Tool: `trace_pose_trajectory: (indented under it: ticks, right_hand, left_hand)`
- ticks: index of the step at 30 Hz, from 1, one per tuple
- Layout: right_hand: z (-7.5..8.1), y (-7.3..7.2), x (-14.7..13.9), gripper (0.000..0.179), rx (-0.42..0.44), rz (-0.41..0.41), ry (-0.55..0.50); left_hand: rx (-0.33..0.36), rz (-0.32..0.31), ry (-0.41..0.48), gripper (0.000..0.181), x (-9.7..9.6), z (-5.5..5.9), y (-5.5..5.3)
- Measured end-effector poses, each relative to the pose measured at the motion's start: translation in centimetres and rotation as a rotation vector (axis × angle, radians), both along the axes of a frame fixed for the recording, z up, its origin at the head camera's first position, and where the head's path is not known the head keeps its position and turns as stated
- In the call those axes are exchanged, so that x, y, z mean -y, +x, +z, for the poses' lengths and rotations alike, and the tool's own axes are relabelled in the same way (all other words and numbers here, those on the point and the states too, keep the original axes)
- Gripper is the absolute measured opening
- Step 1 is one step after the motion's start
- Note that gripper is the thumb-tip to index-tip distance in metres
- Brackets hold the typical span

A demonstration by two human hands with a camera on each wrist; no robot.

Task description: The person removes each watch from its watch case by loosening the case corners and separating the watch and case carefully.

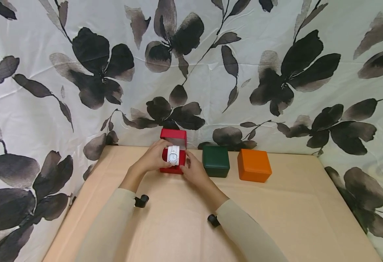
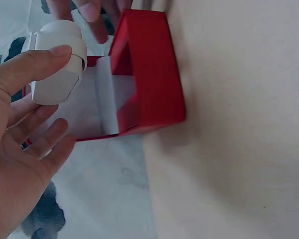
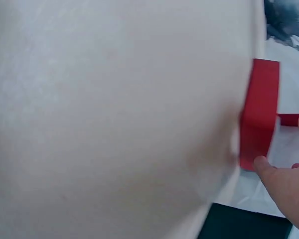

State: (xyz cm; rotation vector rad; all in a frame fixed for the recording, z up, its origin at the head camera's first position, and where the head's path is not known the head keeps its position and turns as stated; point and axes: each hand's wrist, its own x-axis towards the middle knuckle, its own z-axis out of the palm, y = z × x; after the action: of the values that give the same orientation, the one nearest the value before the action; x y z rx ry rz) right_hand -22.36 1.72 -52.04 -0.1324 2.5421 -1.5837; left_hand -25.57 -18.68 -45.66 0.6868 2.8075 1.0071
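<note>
A white wristwatch (image 1: 173, 155) with a square-looking face is wrapped round a pale cushion. My left hand (image 1: 150, 158) pinches it, its thumb across the strap in the left wrist view, and holds it over an open red watch box (image 1: 173, 133). The box's lid stands raised at the back; a pale lining (image 2: 109, 94) shows inside. At the box's right side, my right hand (image 1: 195, 169) holds it, the thumb (image 3: 263, 163) on its front corner. Some of the right fingers are hidden in the right wrist view.
A dark green box (image 1: 215, 162) and an orange box (image 1: 254, 165), both closed, stand in a row to the right of the red one. They rest on a beige tabletop (image 1: 178, 225). Behind the table hangs a white floral cloth (image 1: 211, 83).
</note>
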Motion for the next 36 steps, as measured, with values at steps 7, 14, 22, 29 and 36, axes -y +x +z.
trace_pose_trajectory:
  ticks: [7, 14, 22, 29, 36]
  right_hand:
    - [2.6, 1.0, -1.1, 0.087, 0.001, 0.081, -0.15]
    - [5.2, 1.8, -2.5, 0.088, -0.056, 0.157, -0.117]
    - [6.7, 2.5, -3.4, 0.086, -0.146, 0.248, -0.084]
    - [8.0, 3.3, -4.5, 0.083, -0.221, 0.274, -0.075]
    - [9.1, 4.3, -5.7, 0.083, -0.286, 0.295, -0.061]
  left_hand:
    - [0.001, -0.024, 0.005, 0.072, -0.1, 1.2, 0.9]
    - [0.027, -0.029, -0.005, 0.077, -0.5, 3.1, 2.2]
    - [-0.03, -0.099, 0.024, 0.073, -1.1, 4.6, 3.6]
    - [-0.02, -0.135, 0.087, 0.073, -1.6, 5.4, 4.4]
    - [-0.046, -0.163, 0.119, 0.071, -2.5, 6.3, 5.6]
